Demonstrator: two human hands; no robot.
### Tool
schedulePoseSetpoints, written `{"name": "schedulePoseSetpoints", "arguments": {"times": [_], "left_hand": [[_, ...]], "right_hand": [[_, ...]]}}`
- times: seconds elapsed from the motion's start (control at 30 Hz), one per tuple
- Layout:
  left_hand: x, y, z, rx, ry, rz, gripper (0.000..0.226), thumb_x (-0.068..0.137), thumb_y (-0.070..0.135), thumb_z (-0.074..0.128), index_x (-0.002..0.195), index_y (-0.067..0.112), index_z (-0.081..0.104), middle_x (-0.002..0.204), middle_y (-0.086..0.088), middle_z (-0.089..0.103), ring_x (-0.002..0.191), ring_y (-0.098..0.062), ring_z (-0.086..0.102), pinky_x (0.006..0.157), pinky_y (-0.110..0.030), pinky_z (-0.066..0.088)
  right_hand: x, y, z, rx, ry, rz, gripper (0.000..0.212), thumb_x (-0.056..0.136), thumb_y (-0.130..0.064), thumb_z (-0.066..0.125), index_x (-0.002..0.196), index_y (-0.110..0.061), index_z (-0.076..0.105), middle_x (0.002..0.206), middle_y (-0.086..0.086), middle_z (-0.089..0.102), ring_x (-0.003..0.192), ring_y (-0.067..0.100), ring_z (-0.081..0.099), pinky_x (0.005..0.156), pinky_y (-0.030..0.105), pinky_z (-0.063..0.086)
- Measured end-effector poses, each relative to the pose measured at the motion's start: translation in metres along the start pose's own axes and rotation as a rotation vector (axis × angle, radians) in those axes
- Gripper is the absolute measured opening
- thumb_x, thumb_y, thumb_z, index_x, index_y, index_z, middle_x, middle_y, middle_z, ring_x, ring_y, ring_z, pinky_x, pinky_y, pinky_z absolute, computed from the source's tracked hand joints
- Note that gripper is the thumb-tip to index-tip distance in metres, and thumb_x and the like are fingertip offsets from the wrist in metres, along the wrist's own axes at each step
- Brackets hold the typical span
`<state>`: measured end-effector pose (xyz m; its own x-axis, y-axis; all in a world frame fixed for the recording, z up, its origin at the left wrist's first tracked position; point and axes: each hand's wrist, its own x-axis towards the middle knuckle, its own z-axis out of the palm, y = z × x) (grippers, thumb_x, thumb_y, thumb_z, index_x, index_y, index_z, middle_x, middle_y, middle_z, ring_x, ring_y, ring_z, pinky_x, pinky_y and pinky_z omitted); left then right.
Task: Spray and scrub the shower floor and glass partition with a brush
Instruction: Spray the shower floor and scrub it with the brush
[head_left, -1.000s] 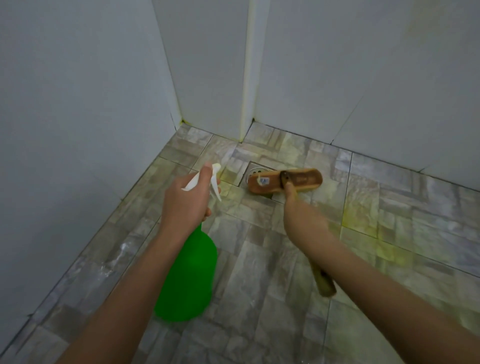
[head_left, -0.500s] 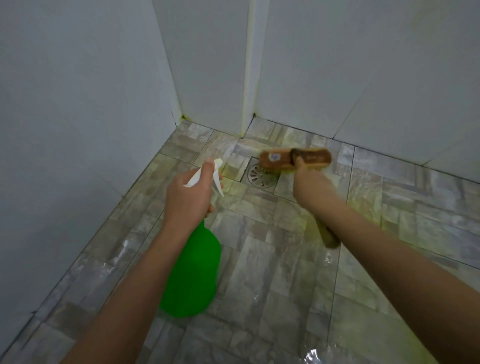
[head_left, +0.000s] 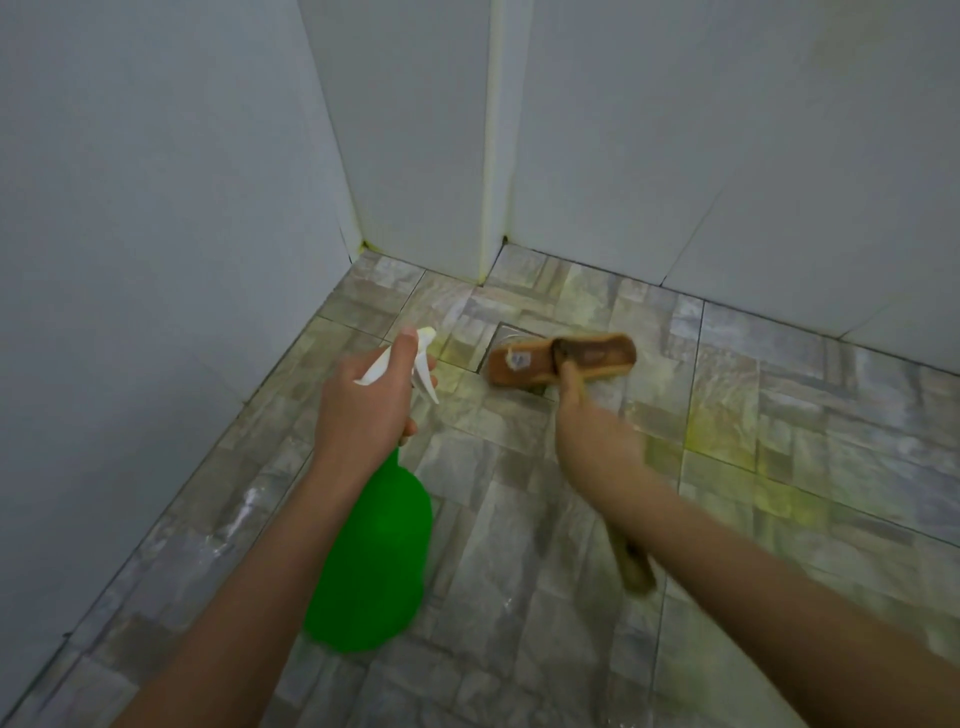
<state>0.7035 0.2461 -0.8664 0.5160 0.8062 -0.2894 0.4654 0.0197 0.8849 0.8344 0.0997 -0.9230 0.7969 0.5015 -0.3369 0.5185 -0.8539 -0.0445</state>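
Note:
My left hand (head_left: 363, 410) grips the white trigger head of a green spray bottle (head_left: 374, 561), which hangs down over the floor at lower left. My right hand (head_left: 597, 441) holds the wooden handle of a brown scrub brush (head_left: 561, 358). The brush head lies on the grey stone-pattern shower floor (head_left: 519, 545), covering most of the drain (head_left: 511, 332) near the back corner. The handle's end sticks out below my right forearm. Yellowish stains mark the tiles to the right of the brush.
White tiled walls close the space on the left (head_left: 156, 234) and at the back (head_left: 727, 156). A white vertical strip (head_left: 493, 156) runs down the back wall to the floor. Wet patches shine on the tiles at lower left.
The brush head has come back toward me from the far wall and now lies over the drain. My left hand and the bottle have stayed nearly still.

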Motion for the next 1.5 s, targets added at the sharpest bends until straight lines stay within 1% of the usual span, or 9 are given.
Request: {"name": "schedulePoseSetpoints", "arguments": {"times": [0.27,0.43,0.63,0.8,0.93,1.03,1.17,1.37,1.5], "left_hand": [[-0.016,0.004,0.014,0.067,-0.033,0.054,0.052,0.1,0.052,0.044,0.089,0.013,0.077,0.083,-0.011,0.071,0.036,-0.002,0.05,0.042,-0.016,0.043],[-0.025,0.014,0.036,0.046,-0.099,0.063,0.048,0.1,0.05,0.045,0.088,0.016,0.077,0.094,-0.009,0.074,0.035,-0.004,0.05,0.039,-0.015,0.042],[-0.046,0.028,0.069,0.035,-0.165,0.097,0.05,0.099,0.053,0.047,0.079,0.016,0.074,0.075,-0.019,0.07,0.038,-0.007,0.051,0.041,-0.017,0.04],[-0.056,0.046,0.086,-0.045,-0.199,0.103,0.037,0.101,0.045,0.049,0.075,0.031,0.072,0.061,0.013,0.062,0.043,-0.009,0.052,0.036,-0.013,0.037],[-0.066,0.051,0.096,-0.056,-0.192,0.122,0.036,0.101,0.045,0.05,0.069,0.034,0.063,0.067,0.011,0.06,0.049,-0.016,0.052,0.034,-0.012,0.037],[-0.073,0.05,0.101,-0.004,-0.217,0.148,0.04,0.102,0.047,0.047,0.078,0.027,0.074,0.057,0.008,0.062,0.041,-0.007,0.051,0.035,-0.011,0.035],[-0.067,0.051,0.112,-0.025,-0.261,0.16,0.042,0.102,0.049,0.045,0.085,0.027,0.077,0.085,-0.007,0.076,0.038,-0.007,0.048,0.038,-0.015,0.038],[-0.067,0.053,0.13,0.005,-0.256,0.202,0.04,0.103,0.049,0.043,0.08,0.036,0.073,0.086,-0.003,0.074,0.033,-0.005,0.045,0.041,-0.02,0.04],[-0.069,0.059,0.139,-0.02,-0.281,0.197,0.038,0.102,0.051,0.044,0.083,0.039,0.074,0.092,-0.009,0.077,0.034,-0.007,0.046,0.045,-0.025,0.041]], "right_hand": [[0.073,0.054,-0.037,0.102,0.024,0.067,0.068,0.093,-0.004,0.034,0.153,-0.021,0.006,0.113,0.023,0.059,0.083,0.032,0.058,0.068,0.037,0.043],[-0.04,0.086,-0.01,0.09,-0.096,0.041,0.069,0.094,-0.007,0.033,0.152,-0.027,0.0,0.083,0.008,0.051,0.055,0.016,0.044,0.05,0.03,0.036],[0.047,0.125,-0.042,0.179,0.008,0.147,0.068,0.094,-0.01,0.036,0.152,-0.028,0.006,0.117,0.021,0.057,0.075,0.03,0.06,0.064,0.037,0.05],[-0.06,0.128,-0.007,0.171,-0.089,0.171,0.071,0.093,-0.003,0.035,0.151,-0.03,0.006,0.081,0.003,0.054,0.056,0.013,0.049,0.047,0.027,0.04],[0.02,0.165,-0.028,0.147,-0.033,0.226,0.066,0.095,-0.007,0.032,0.152,-0.024,0.006,0.112,0.021,0.058,0.069,0.027,0.059,0.06,0.038,0.052],[0.026,0.193,-0.039,0.205,-0.006,0.288,0.067,0.095,-0.009,0.033,0.153,-0.027,0.004,0.115,0.022,0.056,0.078,0.03,0.061,0.067,0.039,0.052],[-0.082,0.189,-0.003,0.23,-0.063,0.31,0.07,0.093,-0.006,0.034,0.152,-0.031,0.004,0.085,0.005,0.053,0.058,0.013,0.048,0.055,0.031,0.039],[0.015,0.247,-0.032,0.284,0.009,0.4,0.058,0.099,-0.02,0.033,0.151,-0.031,0.01,0.13,0.023,0.049,0.096,0.037,0.06,0.072,0.043,0.053],[-0.07,0.245,-0.001,0.263,-0.005,0.414,0.068,0.094,-0.008,0.035,0.152,-0.028,0.005,0.102,0.014,0.059,0.073,0.024,0.058,0.063,0.034,0.048]]}}
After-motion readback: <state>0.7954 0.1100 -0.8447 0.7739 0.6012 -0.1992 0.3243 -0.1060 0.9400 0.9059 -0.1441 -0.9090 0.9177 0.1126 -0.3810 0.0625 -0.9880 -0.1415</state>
